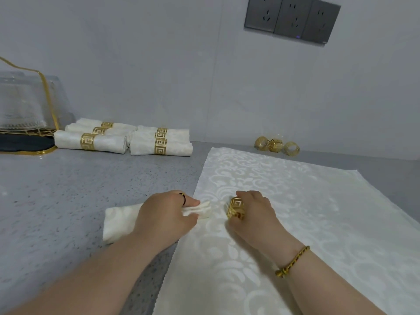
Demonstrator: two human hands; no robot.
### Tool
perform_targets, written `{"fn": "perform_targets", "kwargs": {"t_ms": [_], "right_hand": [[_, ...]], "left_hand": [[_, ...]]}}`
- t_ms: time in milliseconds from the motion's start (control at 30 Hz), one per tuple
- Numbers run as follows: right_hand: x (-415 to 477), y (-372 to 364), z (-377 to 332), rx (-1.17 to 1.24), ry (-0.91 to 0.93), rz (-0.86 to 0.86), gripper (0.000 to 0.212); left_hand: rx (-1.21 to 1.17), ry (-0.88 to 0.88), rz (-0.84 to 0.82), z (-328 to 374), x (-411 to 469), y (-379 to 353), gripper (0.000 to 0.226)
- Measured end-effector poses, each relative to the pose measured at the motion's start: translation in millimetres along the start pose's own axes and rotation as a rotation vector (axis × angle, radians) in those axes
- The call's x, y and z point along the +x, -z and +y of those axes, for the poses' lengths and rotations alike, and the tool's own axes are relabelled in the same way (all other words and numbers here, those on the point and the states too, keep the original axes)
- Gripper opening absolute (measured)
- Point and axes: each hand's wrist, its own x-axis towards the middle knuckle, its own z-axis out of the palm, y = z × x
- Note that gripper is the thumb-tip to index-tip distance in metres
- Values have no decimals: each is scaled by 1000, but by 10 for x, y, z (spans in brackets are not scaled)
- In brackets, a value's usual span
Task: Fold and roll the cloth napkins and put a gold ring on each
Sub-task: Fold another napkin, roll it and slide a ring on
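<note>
- The left hand (pixel 167 212) is curled over the rolled napkin (pixel 118 220). Thumb and fingers pinch it close to its right end, which sticks out bunched beyond the fingertips.
- The right hand (pixel 252 210) pinches a gold ring (pixel 236 209) with a key-pattern cutout. The ring's opening faces the bunched end; ring and cloth are near each other but not touching.
- A braided bracelet (pixel 293 260) sits on the right wrist.
- The rolled napkin lies across the left edge of a flat napkin (pixel 295 212). The flat napkin is white damask, spread open on the grey countertop (pixel 56 189).
- Step in hand, by judgement: threading the ring onto the roll. The roll is formed; the ring is not yet on it.
- Done: the finished napkins (pixel 91 142) lie in two groups near the wall on the far left, each rolled and banded with a gold ring. At least five are visible; the exact count is unclear where they overlap.
- Left: ring the current roll, then fold, roll and ring the flat napkin.
- Three spare rings (pixel 276 145) stand by the wall beyond the flat napkin, well apart from both hands. Whether more napkins wait out of view cannot be told.
- A gold-framed wire rack (pixel 27 105) stands at the far left, and wall sockets (pixel 293 18) sit above the work area.
</note>
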Motion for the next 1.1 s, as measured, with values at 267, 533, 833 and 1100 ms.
{"fn": "perform_targets", "kwargs": {"t_ms": [267, 533, 833, 1100], "right_hand": [[1, 72, -84, 1242, -262, 37, 30], [-114, -126, -304, 1694, -211, -98, 19], [-78, -150, -235, 1301, -60, 89, 34], [-57, 14, -129, 975, 161, -144, 44]], "left_hand": [[-187, 104, 115, 88, -4, 35, 20], [-511, 145, 151, 190, -21, 82, 22], [-716, 149, 11, 140, 8, 121, 31], [-597, 40, -120, 176, -13, 85, 26]]}}
